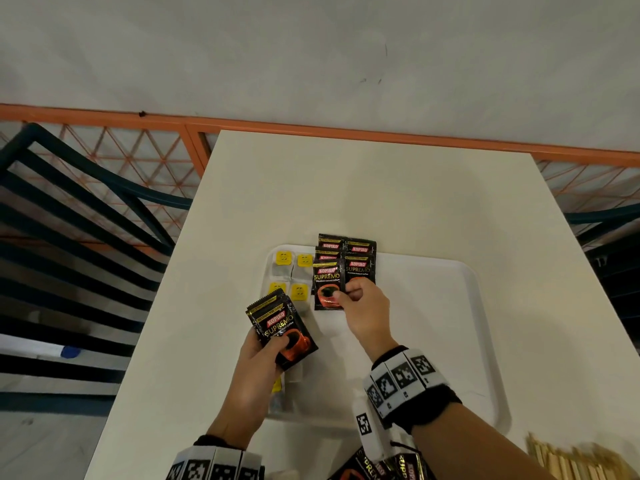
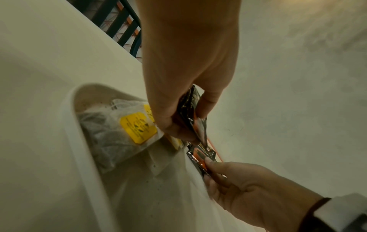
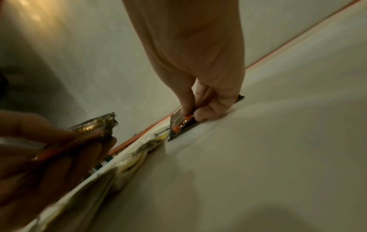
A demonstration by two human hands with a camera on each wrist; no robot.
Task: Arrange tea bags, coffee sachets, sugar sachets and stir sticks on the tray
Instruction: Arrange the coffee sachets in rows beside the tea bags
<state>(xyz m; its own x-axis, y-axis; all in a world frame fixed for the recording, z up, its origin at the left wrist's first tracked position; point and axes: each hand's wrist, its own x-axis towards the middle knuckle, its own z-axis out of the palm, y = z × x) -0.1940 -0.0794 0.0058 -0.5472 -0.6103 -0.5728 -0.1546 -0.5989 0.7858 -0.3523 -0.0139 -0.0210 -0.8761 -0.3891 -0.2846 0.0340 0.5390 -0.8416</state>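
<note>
A white tray (image 1: 450,306) lies on the white table. Tea bags with yellow tags (image 1: 294,268) sit in rows along its left side. Black coffee sachets (image 1: 360,252) overlap in two columns at the tray's far middle. My right hand (image 1: 349,295) pinches the bottom edge of the nearest coffee sachet (image 1: 325,282), which lies on the tray; the right wrist view shows the same pinched sachet (image 3: 178,124). My left hand (image 1: 273,344) grips a small stack of coffee sachets (image 1: 280,327) above the tray's left edge, with the thumb across the stack (image 2: 190,106).
More coffee sachets (image 1: 381,467) lie at the table's near edge under my right wrist. Wooden stir sticks (image 1: 571,462) lie at the near right. The tray's right half (image 1: 433,358) is bare. A dark slatted chair (image 1: 69,254) stands left of the table.
</note>
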